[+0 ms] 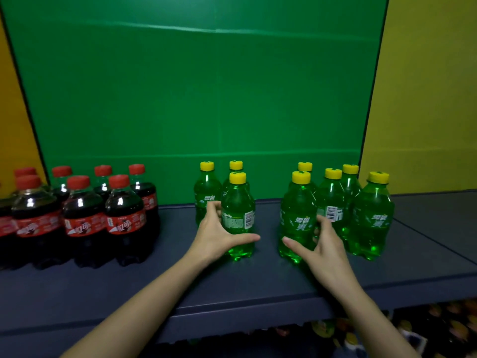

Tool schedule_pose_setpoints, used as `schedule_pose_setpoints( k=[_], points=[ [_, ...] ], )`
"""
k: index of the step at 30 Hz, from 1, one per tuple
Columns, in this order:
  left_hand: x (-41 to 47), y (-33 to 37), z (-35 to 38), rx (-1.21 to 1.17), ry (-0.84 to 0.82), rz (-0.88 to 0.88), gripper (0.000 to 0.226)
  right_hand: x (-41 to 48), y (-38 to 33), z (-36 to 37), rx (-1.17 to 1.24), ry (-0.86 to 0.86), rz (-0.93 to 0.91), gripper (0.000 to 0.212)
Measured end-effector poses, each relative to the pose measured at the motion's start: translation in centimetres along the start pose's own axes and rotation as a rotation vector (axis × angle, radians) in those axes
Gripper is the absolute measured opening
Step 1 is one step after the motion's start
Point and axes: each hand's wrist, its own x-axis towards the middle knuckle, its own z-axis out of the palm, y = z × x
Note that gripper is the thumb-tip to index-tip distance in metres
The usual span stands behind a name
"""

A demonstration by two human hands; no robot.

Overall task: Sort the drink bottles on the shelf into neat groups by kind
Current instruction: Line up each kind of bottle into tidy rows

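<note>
Leftward, cola bottles (82, 218) clustered; green bottles (371, 215) crowd rightward on shelf (232, 285).

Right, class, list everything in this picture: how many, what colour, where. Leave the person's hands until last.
cola bottles: at least seven, dark with red caps, shelf's left end.
left green bottles: three, green with yellow caps, shelf centre.
right green bottles: five, green with yellow caps, right of centre, across a gap.
shelf: one, dark blue-grey, under all bottles.
back panel: one, green, behind the shelf.
side panels: two, yellow, either side.
lower goods: count unclear, blurred, below the shelf at right.
left hand: one, grips front bottle of the three.
right hand: one, grips front-left bottle of the five.
</note>
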Motion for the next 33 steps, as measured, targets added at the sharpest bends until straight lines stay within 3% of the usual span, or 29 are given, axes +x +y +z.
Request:
schedule_pose_setpoints(
  k=[2, 5, 10, 16, 20, 23, 26, 33],
  points=[
    [-0.2, -0.2, -0.1, 0.034, 0.060, 0.023, 0.082, 0.5, -0.7, 0.7, 0.024, -0.023, -0.020, 0.083],
    [-0.2, -0.6, -1.5, -0.020, 0.006, -0.012, 0.074, 1.3, -1.8, 1.3, 0.034, -0.063, -0.039, 0.085],
    [-0.6, -1.2, -4.6, -0.116, -0.145, -0.059, 0.089, 2.4, -2.7, 2.7, 0.085, -0.148, -0.051, 0.085],
    [-1.3, -2.1, -4.6, -0.037, 0.106, -0.033, 0.072, 3.0, -2.8, 5.0, 0.134, -0.208, -0.063, 0.080],
    [-1.5, -2.4, -5.3, -0.106, 0.014, -0.021, 0.060, 3.3, -2.2, 6.3, 0.156, -0.233, -0.054, 0.079],
    [-1.5, -3.0, -5.3, -0.065, -0.016, -0.024, 0.077, 3.3, -2.1, 6.9, 0.147, -0.241, -0.048, 0.079],
    [-1.3, -3.4, -4.9, 0.020, 0.099, -0.023, 0.090, 3.2, -1.8, 7.3, 0.137, -0.243, -0.063, 0.083],
    [-0.8, -3.8, -5.3, -0.099, 0.163, -0.015, 0.062, 3.0, -2.3, 7.5, 0.103, -0.248, -0.110, 0.078]
  ],
)
